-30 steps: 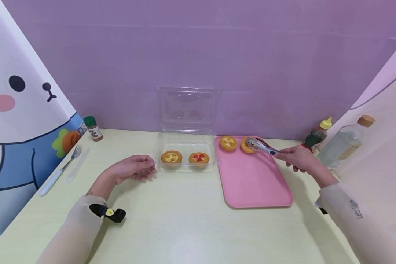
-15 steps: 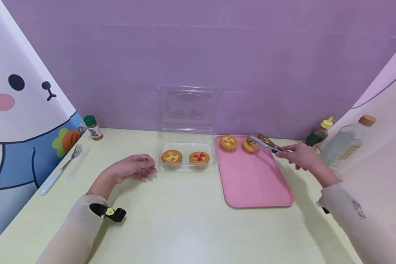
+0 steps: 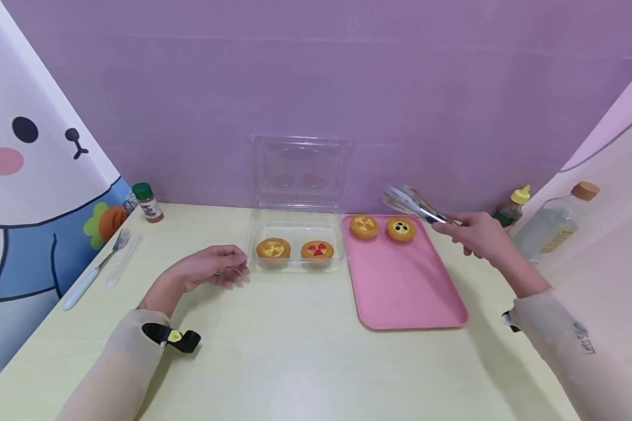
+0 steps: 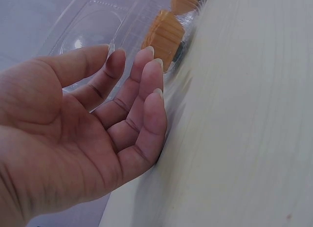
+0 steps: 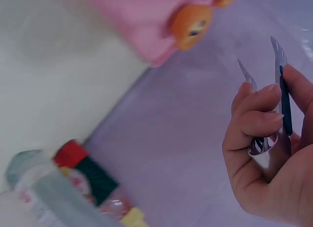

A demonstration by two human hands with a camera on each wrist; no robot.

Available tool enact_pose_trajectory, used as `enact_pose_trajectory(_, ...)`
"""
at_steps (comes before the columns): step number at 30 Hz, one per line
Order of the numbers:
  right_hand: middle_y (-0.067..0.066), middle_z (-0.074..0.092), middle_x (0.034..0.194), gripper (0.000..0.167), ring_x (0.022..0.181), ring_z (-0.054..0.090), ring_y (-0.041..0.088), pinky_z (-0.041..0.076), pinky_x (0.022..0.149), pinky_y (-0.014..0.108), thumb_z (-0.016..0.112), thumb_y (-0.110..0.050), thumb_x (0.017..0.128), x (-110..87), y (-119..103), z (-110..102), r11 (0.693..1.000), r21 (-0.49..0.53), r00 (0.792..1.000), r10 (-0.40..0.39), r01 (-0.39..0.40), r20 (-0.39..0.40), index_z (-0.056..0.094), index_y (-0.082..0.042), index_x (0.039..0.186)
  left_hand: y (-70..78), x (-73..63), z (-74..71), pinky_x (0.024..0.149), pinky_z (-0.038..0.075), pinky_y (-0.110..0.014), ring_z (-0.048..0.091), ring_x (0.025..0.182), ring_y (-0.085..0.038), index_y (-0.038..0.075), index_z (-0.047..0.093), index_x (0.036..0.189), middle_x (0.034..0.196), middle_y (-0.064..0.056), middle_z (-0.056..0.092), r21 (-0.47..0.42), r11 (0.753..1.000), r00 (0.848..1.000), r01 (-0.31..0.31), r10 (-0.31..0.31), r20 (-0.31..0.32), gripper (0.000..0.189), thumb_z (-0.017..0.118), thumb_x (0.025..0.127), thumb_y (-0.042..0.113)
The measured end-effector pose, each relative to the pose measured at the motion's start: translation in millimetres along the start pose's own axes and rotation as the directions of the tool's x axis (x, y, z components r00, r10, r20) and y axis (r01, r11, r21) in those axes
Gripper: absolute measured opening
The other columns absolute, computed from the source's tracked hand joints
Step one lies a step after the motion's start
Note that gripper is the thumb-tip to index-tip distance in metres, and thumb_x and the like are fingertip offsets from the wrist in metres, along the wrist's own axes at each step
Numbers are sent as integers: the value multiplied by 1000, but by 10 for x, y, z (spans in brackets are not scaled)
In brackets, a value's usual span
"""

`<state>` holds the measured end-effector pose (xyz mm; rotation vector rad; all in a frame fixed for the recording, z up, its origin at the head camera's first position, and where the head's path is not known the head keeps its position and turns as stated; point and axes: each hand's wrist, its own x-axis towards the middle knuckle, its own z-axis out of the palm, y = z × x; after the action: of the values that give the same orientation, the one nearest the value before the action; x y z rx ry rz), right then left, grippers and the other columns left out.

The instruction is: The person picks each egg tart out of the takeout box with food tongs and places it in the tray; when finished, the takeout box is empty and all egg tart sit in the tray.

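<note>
In the head view my right hand (image 3: 476, 234) holds metal tongs (image 3: 418, 207), their tips spread, above the far edge of a pink tray (image 3: 408, 292). Below them on the tray sit a tart with dark spots (image 3: 401, 229) and a yellow-topped tart (image 3: 364, 227). My left hand (image 3: 210, 266) pinches the near left rim of a clear plastic container (image 3: 296, 219) between thumb and index finger, the other fingers loosely bent. Inside stand another yellow-topped tart (image 3: 274, 249) and a red-topped tart (image 3: 318, 251). The container's lid (image 3: 302, 169) stands up at the back.
A fork (image 3: 97, 272), a wrapped clear utensil (image 3: 123, 262) and a green-capped jar (image 3: 148, 203) lie or stand at the left. At the right are a yellow-tipped sauce bottle (image 3: 511, 207) and a cork-topped clear bottle (image 3: 553, 225). A purple backdrop (image 3: 189, 117) rises behind the table.
The tongs have come off the tart with dark spots, spread apart and risen above the tray with my right hand. That tart now rests free on the tray. My left hand keeps its place.
</note>
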<state>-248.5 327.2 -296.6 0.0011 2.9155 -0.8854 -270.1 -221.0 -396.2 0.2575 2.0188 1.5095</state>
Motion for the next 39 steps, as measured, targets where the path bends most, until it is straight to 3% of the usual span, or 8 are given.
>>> enact_pose_trajectory(7,0,51,72,69,52,45,14,38,45,29,70,-60,86,-84,-442,96,998,54,997,-37,34,68,57,-20,141,8,-2,-2,80,58,-32,66,93,-18,2,55,115,107,-6,67,-9,1000,1000,3,-3,0,31,53,105,31)
enact_pose_trajectory(11,-1,49,68,62,53,44,15,40,46,29,73,-58,85,-82,-631,294,994,60,989,-98,92,111,62,-26,136,2,0,-1,80,58,-32,66,93,-18,1,55,116,108,-6,66,-12,1000,1000,2,-2,-1,32,52,105,31)
enact_pose_trajectory(18,-1,58,72,62,49,45,15,46,49,30,73,-49,88,0,-881,706,986,36,977,-166,163,135,58,-23,142,-2,5,-4,80,58,-32,66,93,-18,-2,53,119,109,-6,66,-3,1000,1000,-2,2,-1,36,52,105,31)
enact_pose_trajectory(22,-3,52,63,62,50,47,14,45,49,29,73,-51,88,40,-1022,884,984,-8,973,-175,179,151,59,-24,141,-2,8,-2,80,58,-32,66,93,-18,-3,53,120,109,-7,66,3,1000,1000,-7,7,-1,37,52,105,31)
enact_pose_trajectory(23,-5,43,58,62,51,47,14,44,49,28,73,-52,88,49,-1056,924,984,-20,973,-171,176,158,58,-25,142,-4,9,-1,80,58,-32,66,93,-18,-3,53,120,109,-7,66,4,1000,1000,-8,8,0,37,52,105,31)
enact_pose_trajectory(28,-4,49,60,61,51,47,13,43,48,27,73,-51,88,113,-1176,1109,981,-23,966,-184,191,184,59,-24,141,-10,14,1,80,58,-32,66,93,-18,-3,53,120,109,-6,66,2,1000,1000,-5,5,2,37,52,105,31)
enact_pose_trajectory(31,-6,43,55,58,48,45,11,42,47,26,74,-49,88,164,-1234,1205,980,-11,959,-191,197,210,62,-22,138,-13,13,0,80,58,-32,66,93,-18,-3,53,120,108,-6,66,-1,1000,1000,-1,1,-2,36,52,106,30)
enact_pose_trajectory(39,-9,32,51,56,46,43,11,40,46,24,75,-46,87,226,-1369,1280,984,-34,950,-158,174,271,64,-19,136,0,17,-3,79,58,-32,66,93,-18,-4,52,121,109,-6,66,6,1000,1000,-3,3,1,37,51,106,30)
